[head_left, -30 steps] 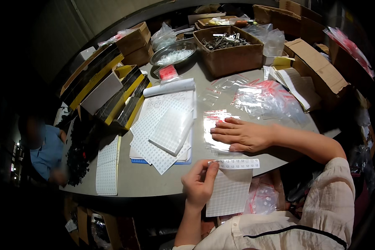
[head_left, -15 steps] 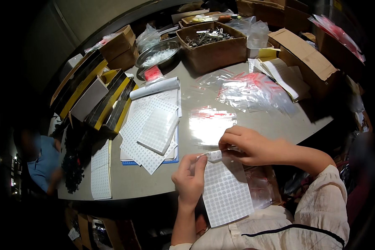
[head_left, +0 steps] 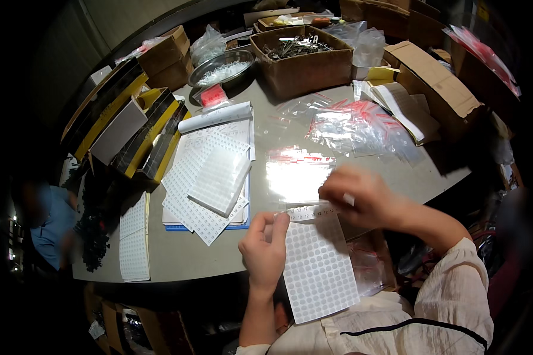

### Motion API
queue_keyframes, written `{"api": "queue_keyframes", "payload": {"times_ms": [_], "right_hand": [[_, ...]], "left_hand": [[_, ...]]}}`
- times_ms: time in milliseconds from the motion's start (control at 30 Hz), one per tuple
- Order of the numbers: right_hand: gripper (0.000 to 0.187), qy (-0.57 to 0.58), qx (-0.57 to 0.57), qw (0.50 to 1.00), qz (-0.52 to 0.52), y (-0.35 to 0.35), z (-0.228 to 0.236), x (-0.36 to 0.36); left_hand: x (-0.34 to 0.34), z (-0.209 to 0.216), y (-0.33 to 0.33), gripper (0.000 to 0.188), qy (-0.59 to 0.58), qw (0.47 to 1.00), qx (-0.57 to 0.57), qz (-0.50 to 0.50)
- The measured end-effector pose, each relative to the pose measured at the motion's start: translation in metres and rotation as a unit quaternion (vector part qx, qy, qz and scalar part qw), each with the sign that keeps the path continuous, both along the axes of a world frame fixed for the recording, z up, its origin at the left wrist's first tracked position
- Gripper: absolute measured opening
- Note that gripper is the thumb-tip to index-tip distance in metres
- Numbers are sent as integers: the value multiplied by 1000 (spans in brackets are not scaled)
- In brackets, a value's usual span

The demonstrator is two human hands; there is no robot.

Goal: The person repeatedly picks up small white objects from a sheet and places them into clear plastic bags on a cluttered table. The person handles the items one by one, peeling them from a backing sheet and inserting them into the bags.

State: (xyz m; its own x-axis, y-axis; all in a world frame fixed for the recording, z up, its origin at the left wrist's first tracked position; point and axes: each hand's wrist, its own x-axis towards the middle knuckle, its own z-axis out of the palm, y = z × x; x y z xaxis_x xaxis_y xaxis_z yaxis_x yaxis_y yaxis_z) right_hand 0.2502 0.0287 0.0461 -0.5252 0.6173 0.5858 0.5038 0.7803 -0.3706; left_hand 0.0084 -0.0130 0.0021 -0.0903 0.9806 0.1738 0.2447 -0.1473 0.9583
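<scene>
One gray surface (head_left: 219, 257): broad, its outline bent by the lens, crowded along the far side, with a plain wall (head_left: 115, 23) beyond at the upper left.
Far side: a cardboard box (head_left: 302, 77) heaped with metal parts (head_left: 299, 48), a bowl (head_left: 241, 77) of white bits just left of it, an open carton (head_left: 435, 77) to the right.
Left side: black-and-yellow boxes (head_left: 160, 136), a pile of small black pieces (head_left: 95, 231), and a co-worker in a blue top (head_left: 50, 231) past the edge.
Middle: a writing pad (head_left: 210, 118) under printed sheets (head_left: 210, 228); right of it a stack of transparent bags (head_left: 296, 177), with loose red-edged bags (head_left: 361, 127) behind.
Sticker sheet (head_left: 321, 272): overhanging the near edge before the person's body, a printed strip across its top (the round dots below look pale gray).
Left hand (head_left: 263, 251): closed in a pinch on the sheet's upper left corner.
Right hand (head_left: 361, 192): blurred, fingers curled over the strip's right end; a small white spot shows at the fingertips, but whether it is gripped I cannot tell.
Room for moving: a narrow gray lane between pad and stack, a wider band between pad and near edge.
</scene>
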Motion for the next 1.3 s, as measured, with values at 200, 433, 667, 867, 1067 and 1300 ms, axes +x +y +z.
{"api": "queue_keyframes", "payload": {"times_ms": [200, 433, 667, 867, 1067, 1300], "right_hand": [[19, -166, -227, 957, -69, 53, 12, 1], [30, -292, -215, 907, -215, 56, 10, 38], [29, -251, -230, 927, -157, 53, 27, 69], [17, -223, -128, 959, -116, 44, 3, 42], [24, -229, -132, 937, -229, 44, -8, 59], [28, -163, -219, 931, -242, 35, 14, 105]], "left_hand": [[-1, 5, 0, 20, 7, 1000, 0, -15], [-2, -3, 0, 15, -24, 1000, 9, -19], [0, 4, 3, 16, -67, 995, -9, -75], [-3, 0, 6, 15, -84, 992, 7, -93], [-4, 1, 3, 14, -83, 993, -4, -85], [0, 0, 2, 10, -84, 992, 8, -94]]}}
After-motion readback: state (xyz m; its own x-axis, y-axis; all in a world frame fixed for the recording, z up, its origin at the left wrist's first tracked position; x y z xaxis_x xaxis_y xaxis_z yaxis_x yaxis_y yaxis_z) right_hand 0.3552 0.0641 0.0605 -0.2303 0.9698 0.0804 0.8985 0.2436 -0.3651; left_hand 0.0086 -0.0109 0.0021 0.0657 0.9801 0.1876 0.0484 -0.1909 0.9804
